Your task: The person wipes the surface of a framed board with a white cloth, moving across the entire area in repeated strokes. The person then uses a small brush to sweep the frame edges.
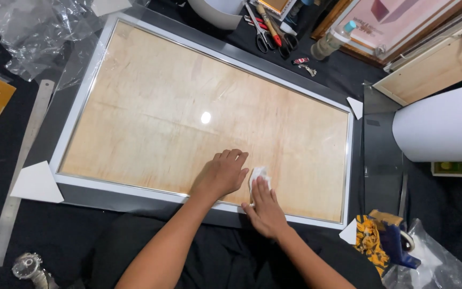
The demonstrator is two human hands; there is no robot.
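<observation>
A large picture frame (84, 96) with a pale silver rim lies flat on a dark surface, its glass over a light wooden-looking backing. My left hand (221, 174) rests flat on the glass near the frame's near edge, fingers together and spread forward, holding nothing. Beside it, my right hand (266, 210) presses a small white wad of tissue (258, 174) against the glass with its fingertips.
White cardboard corner pieces (37, 183) lie at the frame's corners. A long metal ruler (22, 166) lies left, crumpled clear plastic (38, 32) at top left. Scissors (263, 32), a bottle (332, 40) and stacked frames are at the top; a white paper roll (445, 126) at right.
</observation>
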